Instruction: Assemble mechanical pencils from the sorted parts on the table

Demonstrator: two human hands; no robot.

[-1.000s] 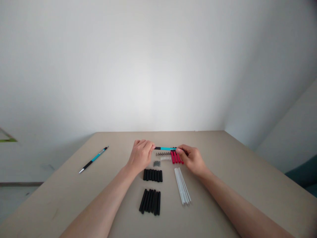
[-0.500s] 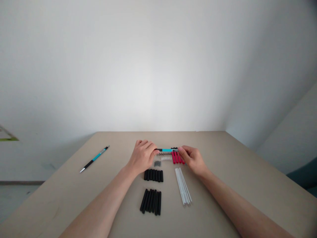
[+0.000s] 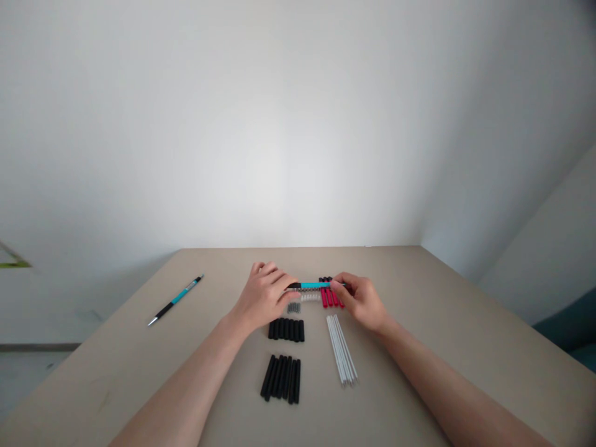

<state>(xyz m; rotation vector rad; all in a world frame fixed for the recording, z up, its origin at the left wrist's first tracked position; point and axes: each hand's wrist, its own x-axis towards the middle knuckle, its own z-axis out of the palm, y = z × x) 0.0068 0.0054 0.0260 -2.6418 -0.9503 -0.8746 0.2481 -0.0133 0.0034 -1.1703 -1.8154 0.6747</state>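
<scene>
Big beige worktop (image 3: 419, 323) up against a plain white wall. Left hand (image 3: 263, 297) and right hand (image 3: 361, 299) each pinch one end of a teal-and-black plastic pen barrel (image 3: 313, 285), holding it level just above the parts. Below sit two rows of black tubes (image 3: 285, 329), thin white refills (image 3: 341, 349), red caps (image 3: 329, 295), tiny springs (image 3: 293, 307). A finished teal pen (image 3: 176, 300) lies far left.

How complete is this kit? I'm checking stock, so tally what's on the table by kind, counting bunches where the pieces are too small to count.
Teal pens: 2, the held pen between left hand and right hand, and the loose pen
Black tube bunches: 2
Red piece bunches: 1
White rod bunches: 1
Tiny-part clusters: 3
Total: 9
</scene>
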